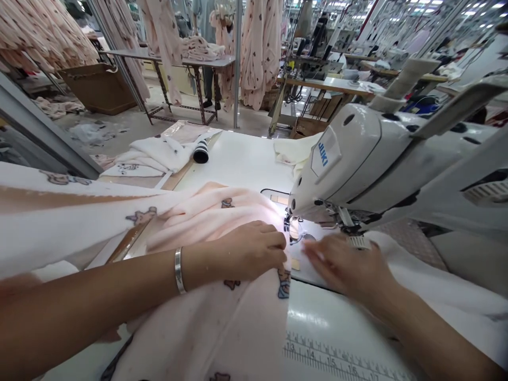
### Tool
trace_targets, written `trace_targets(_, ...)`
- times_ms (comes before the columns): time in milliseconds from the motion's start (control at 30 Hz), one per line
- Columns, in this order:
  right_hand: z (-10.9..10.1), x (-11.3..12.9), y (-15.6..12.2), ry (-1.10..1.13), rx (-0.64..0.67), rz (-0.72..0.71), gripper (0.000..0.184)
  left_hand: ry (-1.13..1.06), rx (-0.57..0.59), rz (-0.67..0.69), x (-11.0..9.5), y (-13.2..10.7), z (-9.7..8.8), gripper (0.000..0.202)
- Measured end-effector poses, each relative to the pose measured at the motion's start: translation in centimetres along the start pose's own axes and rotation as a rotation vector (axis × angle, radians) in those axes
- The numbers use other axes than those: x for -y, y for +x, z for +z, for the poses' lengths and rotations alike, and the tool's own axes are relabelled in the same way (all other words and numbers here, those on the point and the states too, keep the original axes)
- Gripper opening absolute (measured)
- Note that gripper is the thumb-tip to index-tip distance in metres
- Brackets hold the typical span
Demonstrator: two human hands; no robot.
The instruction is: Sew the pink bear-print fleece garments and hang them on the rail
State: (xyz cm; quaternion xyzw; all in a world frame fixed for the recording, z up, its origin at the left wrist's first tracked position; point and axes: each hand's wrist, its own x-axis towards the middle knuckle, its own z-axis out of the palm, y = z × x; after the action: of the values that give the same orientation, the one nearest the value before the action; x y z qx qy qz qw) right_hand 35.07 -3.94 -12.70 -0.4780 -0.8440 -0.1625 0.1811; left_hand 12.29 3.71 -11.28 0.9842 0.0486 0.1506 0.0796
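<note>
My left hand, with a silver bangle on the wrist, presses and gathers a soft pink fleece cloth printed with small cartoon figures. The fingertips reach almost to the presser foot of a white JUKI sewing machine. My right hand is blurred, lying flat on the white sewing table just right of the needle area, with its fingers apart. Nothing shows in it. The needle is partly hidden by the cloth and the machine head.
A white garment and a black-and-white striped roll lie at the table's far side. A ruler scale is marked on the near tabletop. Beyond stand a table with folded pink garments, hanging garments, more sewing stations and a brown bin.
</note>
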Motion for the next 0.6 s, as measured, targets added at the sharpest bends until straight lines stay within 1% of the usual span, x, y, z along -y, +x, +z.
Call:
trace_targets(67,-0.7,2.1,0.0,0.11,0.064,-0.177,0.018,-0.021,-0.001,-0.002,0.1,0.2,0.0,0.024)
trace_targets(100,-0.9,2.9,0.0,0.168,0.093,-0.24,0.018,-0.03,0.003,0.001,0.3,0.3,0.0,0.024)
trace_targets(133,-1.0,3.5,0.0,0.214,0.113,-0.276,0.018,-0.037,0.002,0.001,0.4,0.4,0.0,0.024)
trace_targets(167,-0.9,3.9,0.1,0.242,0.121,-0.282,0.017,-0.036,-0.006,-0.002,0.6,0.5,0.1,0.023)
trace_targets(233,-0.5,4.0,0.3,0.245,0.111,-0.226,0.015,-0.011,-0.04,-0.018,1.2,0.8,0.3,0.025)
trace_targets(367,0.5,3.0,0.8,0.211,0.118,-0.111,0.017,0.023,-0.085,-0.059,3.2,1.3,0.6,0.03)
trace_targets(433,0.5,2.9,1.0,0.175,0.134,-0.061,0.018,0.023,-0.091,-0.084,3.8,1.5,0.4,0.025)
trace_targets(533,-0.1,3.4,1.0,0.105,0.171,0.001,0.015,0.076,-0.12,-0.088,4.0,1.7,0.3,0.021)
trace_targets(567,-0.1,3.6,1.0,0.082,0.185,0.01,0.014,0.097,-0.147,-0.087,4.1,1.8,0.4,0.022)
trace_targets(600,-0.1,3.6,1.0,0.067,0.2,0.019,0.015,0.106,-0.224,-0.101,4.2,1.8,0.7,0.023)
